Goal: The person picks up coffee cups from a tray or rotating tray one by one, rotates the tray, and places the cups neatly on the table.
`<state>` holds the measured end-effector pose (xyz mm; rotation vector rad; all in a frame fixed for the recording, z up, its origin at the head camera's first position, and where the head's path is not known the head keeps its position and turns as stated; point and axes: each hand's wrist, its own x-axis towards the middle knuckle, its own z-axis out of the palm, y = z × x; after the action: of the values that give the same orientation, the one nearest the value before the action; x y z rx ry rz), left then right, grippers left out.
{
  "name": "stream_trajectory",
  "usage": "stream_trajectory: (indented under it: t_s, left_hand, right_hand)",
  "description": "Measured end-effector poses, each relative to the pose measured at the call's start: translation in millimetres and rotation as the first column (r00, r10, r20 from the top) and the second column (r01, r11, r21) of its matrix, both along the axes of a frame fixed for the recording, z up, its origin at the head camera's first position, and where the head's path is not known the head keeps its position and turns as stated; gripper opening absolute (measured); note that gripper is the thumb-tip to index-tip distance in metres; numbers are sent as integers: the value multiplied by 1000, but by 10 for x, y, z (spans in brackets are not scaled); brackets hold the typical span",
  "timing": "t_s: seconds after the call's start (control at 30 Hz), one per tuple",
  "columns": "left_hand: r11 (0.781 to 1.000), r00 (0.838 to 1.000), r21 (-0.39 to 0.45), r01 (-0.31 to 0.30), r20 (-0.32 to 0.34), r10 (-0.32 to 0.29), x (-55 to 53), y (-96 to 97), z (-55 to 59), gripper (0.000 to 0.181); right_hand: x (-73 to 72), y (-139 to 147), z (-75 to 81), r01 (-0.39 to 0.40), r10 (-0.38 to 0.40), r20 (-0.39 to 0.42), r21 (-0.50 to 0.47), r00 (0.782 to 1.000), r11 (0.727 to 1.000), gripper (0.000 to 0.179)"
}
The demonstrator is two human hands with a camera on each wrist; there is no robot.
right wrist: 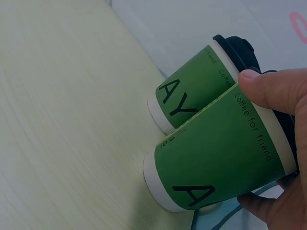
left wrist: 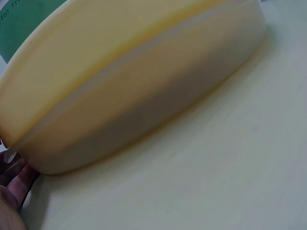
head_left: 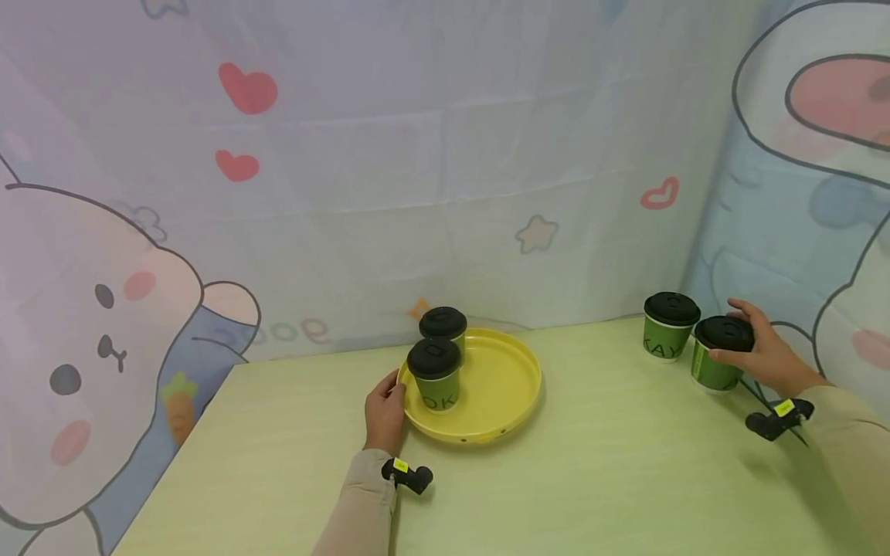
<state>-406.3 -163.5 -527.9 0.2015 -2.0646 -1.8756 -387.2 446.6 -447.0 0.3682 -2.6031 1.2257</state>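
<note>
My left hand (head_left: 384,413) grips the left rim of a round yellow tray (head_left: 502,390); in the left wrist view its fingers (left wrist: 17,179) are at the tray's lower edge. Two green paper coffee cups with black lids stand on the tray's left side, the front cup (head_left: 436,386) partly hiding the back cup (head_left: 445,320). At the far right, my right hand (head_left: 772,359) holds another green lidded coffee cup (right wrist: 216,148) near its top, thumb on one side and fingers on the other. Just behind it stands one more such cup (head_left: 667,336), overlapped by it in the right wrist view.
A pale yellow-green table (head_left: 591,463) carries everything. Behind it hangs a cartoon-printed cloth (head_left: 417,193), with another printed panel (head_left: 779,255) at the right. Small black cameras are strapped to both wrists.
</note>
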Motion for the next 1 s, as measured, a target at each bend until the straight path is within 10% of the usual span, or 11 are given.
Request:
stream_trajectory:
  t_s: [1.0]
  left_hand:
    - [1000,1000,7,13,15,-13,18,-5,10,41]
  right_hand:
    - [16,-40,72,48,-48,22,-20,999,999,108]
